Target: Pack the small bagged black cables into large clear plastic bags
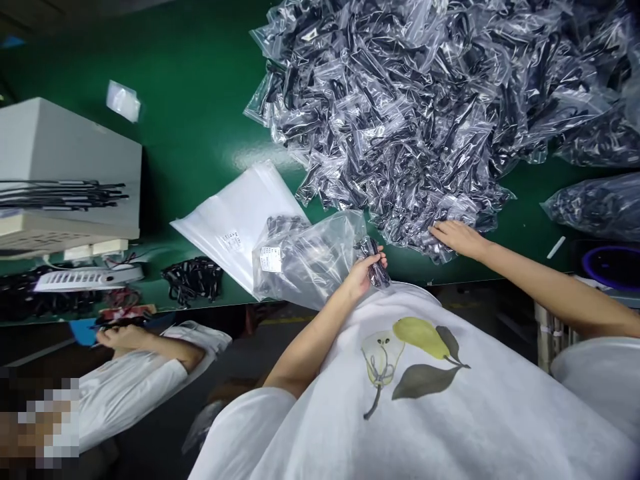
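My left hand [364, 272] is closed on a few small clear packets of black cables [376, 261] at the mouth of a big clear plastic bag [305, 261] that lies on the green table [200, 113] and has packets inside. My right hand [456, 237] lies with fingers stretched out on the near edge of a large heap of the same small cable packets [425, 107], touching them.
A flat white bag [235, 223] lies under the big bag. Loose black cables [193, 280] sit to its left. A white machine [65, 167] stands at far left. Another person's hand [123, 337] works at lower left. More filled bags [595, 203] and a purple tub [613, 265] are at right.
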Motion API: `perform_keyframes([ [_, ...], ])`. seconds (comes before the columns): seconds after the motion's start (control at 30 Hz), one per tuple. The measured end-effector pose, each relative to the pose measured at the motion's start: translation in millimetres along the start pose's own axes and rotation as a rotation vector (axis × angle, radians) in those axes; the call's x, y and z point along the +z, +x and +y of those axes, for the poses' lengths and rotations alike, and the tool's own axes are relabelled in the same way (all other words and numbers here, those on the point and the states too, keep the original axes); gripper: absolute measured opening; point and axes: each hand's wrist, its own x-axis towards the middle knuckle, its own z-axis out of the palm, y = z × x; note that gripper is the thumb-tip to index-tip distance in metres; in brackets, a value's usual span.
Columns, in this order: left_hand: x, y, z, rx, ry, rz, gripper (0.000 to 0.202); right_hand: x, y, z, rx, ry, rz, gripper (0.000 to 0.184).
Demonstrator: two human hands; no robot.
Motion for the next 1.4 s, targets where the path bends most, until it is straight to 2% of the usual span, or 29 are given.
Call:
perform_keyframes([
  [0.07,3.7,-2,-2,0.014,0.005,-0.007,0.030,9,22,7,0.072,0.010,-0.032,0.052],
  [0.17,8.7,-5,-3,0.036,-0.015,-0.045,0.030,12,33,21,0.042,0.122,-0.066,0.040],
  [0.3,8.0,-13,2,0.052,-0.026,-0.148,0.038,-4,12,28,0.024,0.265,0.001,0.029],
  [0.37,5.9,-16,4,0.059,-0.015,-0.221,0.044,-17,-1,19,0.135,0.277,0.039,0.027],
  [0.43,5.3,-18,5,0.072,-0.002,-0.274,0.045,-33,-8,-5,0.419,0.295,0.135,0.024],
  [0.5,8.1,-17,1,0.114,0.013,-0.280,0.042,-46,-1,-43,0.782,0.435,0.262,0.030],
  [0.53,11.0,-16,-2,0.141,0.017,-0.276,0.040,-51,8,-66,0.908,0.564,0.295,0.036],
  [0.57,14.6,-16,-5,0.159,0.018,-0.273,0.039,-52,20,-90,0.958,0.716,0.304,0.040],
  [0.63,21.7,-17,-8,0.175,0.034,-0.261,0.043,-48,50,-136,0.789,0.948,0.223,0.046],
  [0.7,25.2,-26,-6,0.170,0.129,-0.279,0.055,-34,75,-170,0.676,1.001,0.270,0.052],
  [0.77,22.3,-43,0,0.229,0.346,-0.322,0.069,-17,89,-187,0.680,1.031,0.301,0.047],
  [0.83,13.6,-67,6,0.394,0.616,-0.353,0.081,-2,91,-189,0.749,1.056,0.320,0.041],
  [0.9,0.5,-94,7,0.619,0.822,-0.291,0.082,6,86,-180,0.822,1.091,0.383,0.042],
  [0.97,-16.9,-117,3,0.782,0.885,-0.135,0.070,7,79,-171,0.893,1.167,0.449,0.047],
  [1.0,-27.2,-125,0,0.816,0.865,-0.037,0.065,4,76,-168,0.929,1.206,0.464,0.049],
  [1.07,-49.7,-135,-2,0.797,0.779,0.145,0.055,-4,73,-168,0.953,1.216,0.445,0.050],
  [1.13,-72.0,-139,0,0.731,0.698,0.239,0.043,-14,79,-179,0.820,1.085,0.347,0.045],
  [1.17,-82.1,-141,2,0.705,0.672,0.243,0.036,-20,85,-188,0.670,0.979,0.279,0.042],
  [1.23,-99.4,-147,10,0.700,0.621,0.234,0.019,-29,108,-211,0.247,0.734,0.125,0.035],
  [1.3,-112.5,-159,19,0.734,0.525,0.244,0.010,-37,142,-239,-0.157,0.519,0.014,0.035],
  [1.33,-117.5,-166,22,0.751,0.463,0.253,0.009,-39,163,-253,-0.260,0.444,-0.011,0.037],
  [1.37,-121.5,-174,24,0.761,0.408,0.253,0.009,-41,184,-266,-0.281,0.393,-0.020,0.037],
  [1.4,-124.4,-182,25,0.765,0.380,0.233,0.009,-42,207,-279,-0.240,0.365,-0.015,0.035],
])
